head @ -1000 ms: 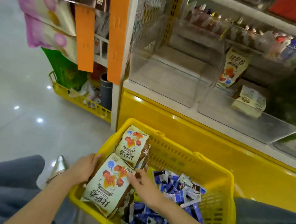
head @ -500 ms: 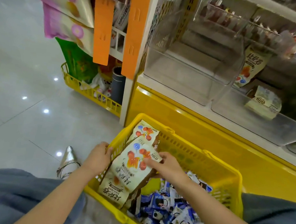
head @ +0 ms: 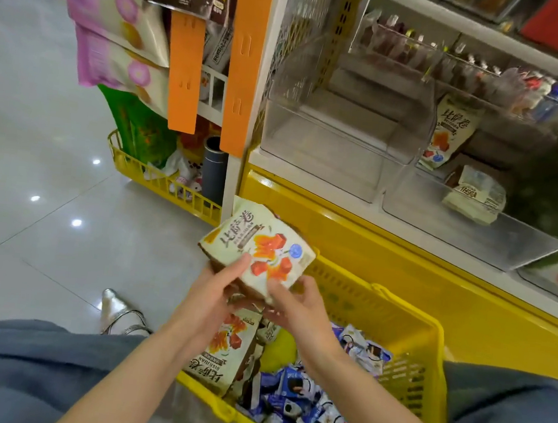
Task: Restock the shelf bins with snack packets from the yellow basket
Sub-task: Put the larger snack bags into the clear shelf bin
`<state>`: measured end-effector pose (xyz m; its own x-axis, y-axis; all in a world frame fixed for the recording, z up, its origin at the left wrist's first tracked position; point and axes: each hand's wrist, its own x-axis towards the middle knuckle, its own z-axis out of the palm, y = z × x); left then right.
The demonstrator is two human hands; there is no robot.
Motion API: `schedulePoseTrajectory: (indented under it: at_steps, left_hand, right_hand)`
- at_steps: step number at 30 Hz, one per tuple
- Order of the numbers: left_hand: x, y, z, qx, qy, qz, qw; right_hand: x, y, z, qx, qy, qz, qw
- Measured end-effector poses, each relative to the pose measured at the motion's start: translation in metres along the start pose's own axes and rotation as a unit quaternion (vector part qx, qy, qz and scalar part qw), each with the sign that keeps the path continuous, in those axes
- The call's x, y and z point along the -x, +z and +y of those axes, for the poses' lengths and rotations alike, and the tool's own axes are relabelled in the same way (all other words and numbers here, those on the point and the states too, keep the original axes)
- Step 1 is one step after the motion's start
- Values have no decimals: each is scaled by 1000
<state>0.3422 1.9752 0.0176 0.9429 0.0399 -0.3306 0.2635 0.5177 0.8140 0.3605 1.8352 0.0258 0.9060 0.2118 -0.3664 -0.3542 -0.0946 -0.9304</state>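
Note:
A cream snack packet (head: 260, 247) with orange and red print is lifted above the yellow basket (head: 409, 332). My left hand (head: 217, 294) grips its lower left edge, thumb on the front. From the lower right, my right hand (head: 299, 303) holds it, thumb on the front too. A second cream packet (head: 224, 353) stands in the basket below my hands, beside several blue and white packets (head: 299, 396). Up on the shelf stands an empty clear bin (head: 329, 147). The clear bin to its right (head: 475, 232) holds two cream packets (head: 451, 133).
Orange strips (head: 245, 59) and hanging pink bags (head: 118, 22) flank the shelf's left end. A low yellow wire rack (head: 160, 178) with goods sits on the tiled floor. The yellow shelf base (head: 403, 255) runs behind the basket. My knees and a silver shoe (head: 119, 311) are below.
Both hands have lifted a cream packet out of the basket and up toward the shelf, turning it sideways. The view has shifted right and closer to the bins.

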Motion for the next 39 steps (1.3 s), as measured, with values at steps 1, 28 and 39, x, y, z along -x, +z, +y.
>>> schedulePoseTrajectory:
  at_steps: [1, 28, 39]
  left_hand:
    - [0, -3, 4, 18, 8, 10, 1000]
    - [-37, -61, 12, 70, 45, 187, 979]
    - [-30, -52, 10, 57, 35, 183, 981]
  right_hand:
    - [2, 5, 4, 16, -11, -13, 1000]
    - [-129, 7, 77, 129, 198, 109, 966]
    - [-133, -38, 19, 244, 28, 27, 969]
